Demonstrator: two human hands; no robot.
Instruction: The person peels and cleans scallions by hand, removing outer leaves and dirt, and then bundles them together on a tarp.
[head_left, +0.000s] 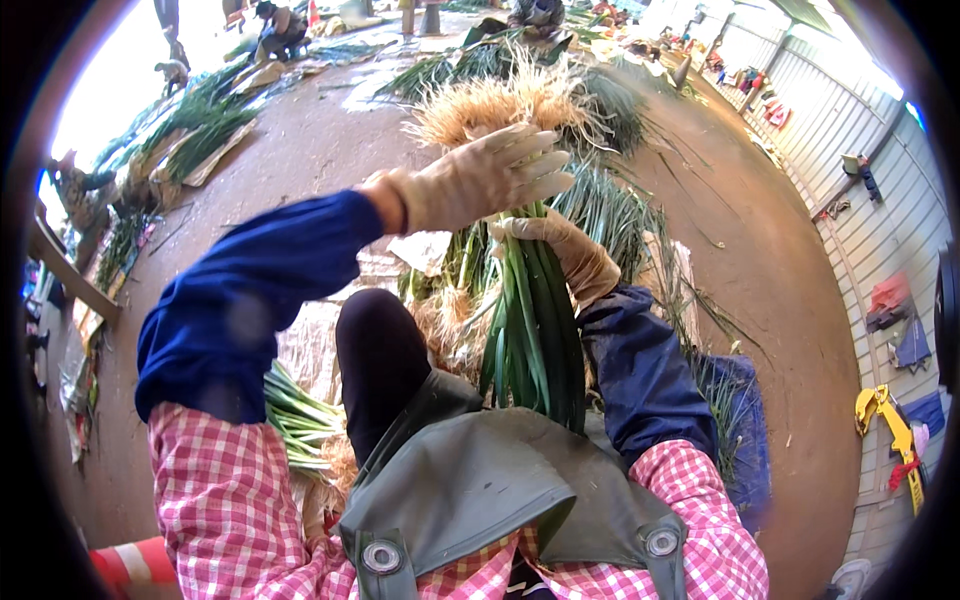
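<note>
My right hand [568, 248], in a pale glove, is wrapped round a bunch of green onions [532, 320]. Their dark green leaves hang toward my lap. Over the far end of the bunch, my gloved left hand [490, 182] lies flat with its fingers stretched out; whether it touches the stalks I cannot tell. Just beyond it is a thick tuft of pale roots [505, 105]; the left hand hides whether these belong to the held bunch. More green onions with pale roots [450, 315] lie beneath, next to my knee.
Loose green onions [300, 415] lie by my left leg. Leafy piles [610, 205] spread beyond my right hand, with a blue sheet [745, 430] at the right. Other people [282, 32] sit far off among heaps. A yellow tool [890, 430] is near the metal wall [850, 110].
</note>
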